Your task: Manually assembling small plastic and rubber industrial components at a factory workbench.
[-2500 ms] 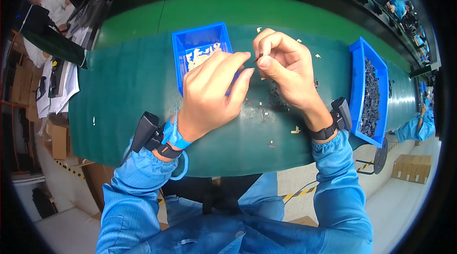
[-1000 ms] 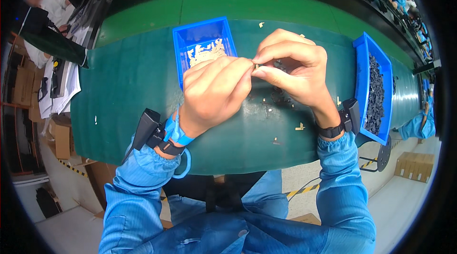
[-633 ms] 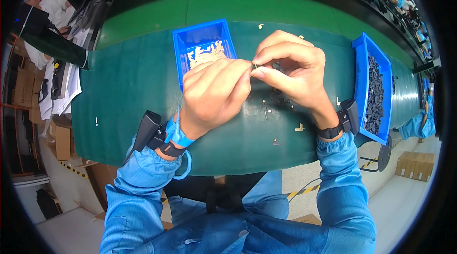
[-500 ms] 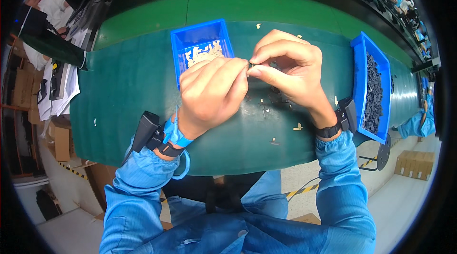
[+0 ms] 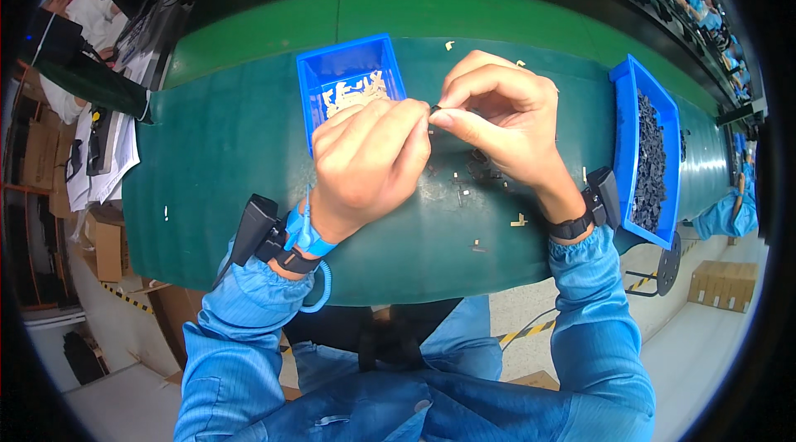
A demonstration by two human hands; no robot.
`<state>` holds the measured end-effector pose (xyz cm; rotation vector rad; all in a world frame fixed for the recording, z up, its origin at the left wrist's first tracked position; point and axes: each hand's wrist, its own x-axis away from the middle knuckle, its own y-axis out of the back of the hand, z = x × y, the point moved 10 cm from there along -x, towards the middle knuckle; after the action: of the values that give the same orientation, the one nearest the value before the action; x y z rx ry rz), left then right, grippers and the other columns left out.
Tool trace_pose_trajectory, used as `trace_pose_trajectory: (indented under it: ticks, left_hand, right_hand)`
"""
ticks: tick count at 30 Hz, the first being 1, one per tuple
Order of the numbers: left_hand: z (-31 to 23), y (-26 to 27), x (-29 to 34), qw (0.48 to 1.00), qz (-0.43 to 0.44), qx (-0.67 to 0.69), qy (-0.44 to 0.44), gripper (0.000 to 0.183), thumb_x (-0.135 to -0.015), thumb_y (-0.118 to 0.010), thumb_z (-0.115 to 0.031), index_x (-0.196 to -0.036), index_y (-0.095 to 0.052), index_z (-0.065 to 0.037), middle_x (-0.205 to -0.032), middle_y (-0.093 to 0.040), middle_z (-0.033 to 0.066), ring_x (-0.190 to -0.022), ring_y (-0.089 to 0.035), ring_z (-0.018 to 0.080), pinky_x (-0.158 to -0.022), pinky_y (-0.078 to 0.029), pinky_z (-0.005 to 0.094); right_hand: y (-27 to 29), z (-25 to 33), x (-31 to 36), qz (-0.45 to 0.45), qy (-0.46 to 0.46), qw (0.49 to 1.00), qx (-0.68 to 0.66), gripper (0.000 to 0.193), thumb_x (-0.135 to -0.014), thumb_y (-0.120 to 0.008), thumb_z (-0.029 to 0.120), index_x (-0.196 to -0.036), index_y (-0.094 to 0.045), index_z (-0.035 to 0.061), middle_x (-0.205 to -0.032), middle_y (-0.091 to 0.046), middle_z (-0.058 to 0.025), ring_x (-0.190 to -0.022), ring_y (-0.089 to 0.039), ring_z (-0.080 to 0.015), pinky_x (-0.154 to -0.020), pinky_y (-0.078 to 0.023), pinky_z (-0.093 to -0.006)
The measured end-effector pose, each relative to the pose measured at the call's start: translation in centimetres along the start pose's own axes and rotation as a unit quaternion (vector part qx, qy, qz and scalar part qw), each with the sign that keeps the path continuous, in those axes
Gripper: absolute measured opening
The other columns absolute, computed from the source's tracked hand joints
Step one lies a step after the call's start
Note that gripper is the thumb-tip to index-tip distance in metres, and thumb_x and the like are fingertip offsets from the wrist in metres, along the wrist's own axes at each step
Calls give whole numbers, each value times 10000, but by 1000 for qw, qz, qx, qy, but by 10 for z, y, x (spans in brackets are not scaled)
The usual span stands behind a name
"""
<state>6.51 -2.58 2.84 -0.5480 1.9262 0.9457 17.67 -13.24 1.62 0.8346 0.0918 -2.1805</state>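
A small black part (image 5: 434,109) sits between the fingertips of both hands, mostly hidden by them. My left hand (image 5: 365,162) pinches it from one side, fingers curled, back of the hand up. Thumb and forefinger of my right hand (image 5: 516,120) close on its other side, the remaining fingers bent. Behind the left hand stands a blue bin (image 5: 308,98) holding cream-coloured pieces (image 5: 355,91). Under and near the right hand, small dark and pale bits (image 5: 466,192) lie scattered on the green mat (image 5: 224,152).
A long blue bin (image 5: 623,152) full of black pieces (image 5: 649,164) stands at the right. Loose cream pieces (image 5: 519,220) lie on the mat. A blue coiled cord (image 5: 322,289) hangs from my left wrist strap. Papers (image 5: 116,152) lie at the far left. Other people sit beyond.
My fingertips have shifted slightly around the small part, and its dark side now shows between them. Both hands otherwise stay nearly in place.
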Motion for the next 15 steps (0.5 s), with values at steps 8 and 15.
trace_pose_trajectory:
  ticks: [8, 15]
  left_hand:
    - [2, 2, -1, 1000, -29, 0, 2, 191, -773, -748, 93, -953, -710, 41, -790, -694, 144, -655, -694, 283, -598, -549, 363]
    - [1, 0, 0, 1000, -14, 2, -10, 232, -757, -744, 89, -980, -715, 34, -799, -690, 136, -657, -690, 278, -603, -551, 362]
  right_hand:
    - [-2, -10, 2, -11, -68, 994, -85, 136, -915, -788, -25, -1048, -784, 0, -995, -728, -65, -775, -636, -64, -653, -504, -201]
    - [-3, -12, 5, -5, -87, 994, -66, 153, -911, -801, 0, -1064, -791, 7, -940, -740, -50, -629, -590, -30, -529, -435, -187]
